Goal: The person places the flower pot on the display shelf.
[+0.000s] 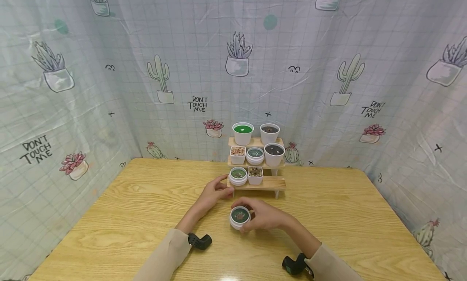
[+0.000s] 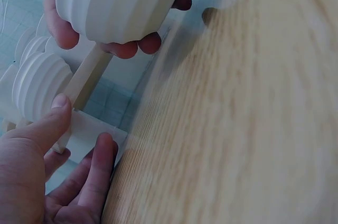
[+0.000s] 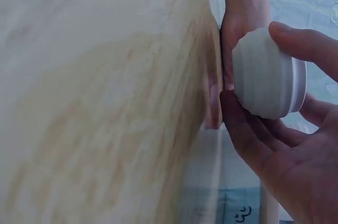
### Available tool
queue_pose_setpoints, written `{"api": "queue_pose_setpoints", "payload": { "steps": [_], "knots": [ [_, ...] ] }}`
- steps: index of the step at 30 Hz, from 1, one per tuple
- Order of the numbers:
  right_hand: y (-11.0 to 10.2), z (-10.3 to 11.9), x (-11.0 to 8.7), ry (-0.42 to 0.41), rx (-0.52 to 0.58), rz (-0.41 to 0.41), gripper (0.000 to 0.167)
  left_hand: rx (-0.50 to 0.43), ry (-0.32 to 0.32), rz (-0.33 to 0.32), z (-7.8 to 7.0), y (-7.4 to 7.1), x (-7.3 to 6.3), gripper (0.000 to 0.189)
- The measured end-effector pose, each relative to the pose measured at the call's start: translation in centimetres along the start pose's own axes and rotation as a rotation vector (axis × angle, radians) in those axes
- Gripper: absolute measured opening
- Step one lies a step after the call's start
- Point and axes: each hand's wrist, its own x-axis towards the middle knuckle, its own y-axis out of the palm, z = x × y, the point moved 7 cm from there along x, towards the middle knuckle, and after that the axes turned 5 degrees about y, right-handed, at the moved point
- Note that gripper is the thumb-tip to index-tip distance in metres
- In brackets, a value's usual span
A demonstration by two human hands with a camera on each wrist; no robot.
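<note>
A white round ribbed pot with a dark green filling is held in my right hand, in front of a tiered wooden stand. In the right wrist view the thumb lies on one side of the pot and the fingers on the other, close over the tabletop. At the lowest tier's left end, my left hand grips the stand, thumb on its edge and fingers around the white leg. Next to that hand sits a round pot with green filling, beside a square pot.
On the middle tier stand a square pot of light pebbles, a round pot and a taller dark-filled cup. A green-filled cup and a brown-filled cup top the stand. Behind hangs a cactus-print curtain.
</note>
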Motion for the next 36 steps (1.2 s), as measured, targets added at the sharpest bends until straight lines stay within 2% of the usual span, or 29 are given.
{"api": "queue_pose_setpoints", "payload": {
  "steps": [13,23,36],
  "knots": [
    [-1.4,0.6,-0.5,-0.018,0.019,-0.036,0.065,-0.018,-0.009,-0.016,0.6,-0.1,0.2,0.072],
    [-2.5,0.9,-1.0,-0.027,0.016,-0.063,0.066,-0.022,0.018,0.004,0.2,0.1,0.1,0.073],
    [-3.9,1.1,-1.6,-0.058,-0.01,-0.086,0.064,-0.044,0.002,0.007,0.3,0.1,0.2,0.074]
  ]
}}
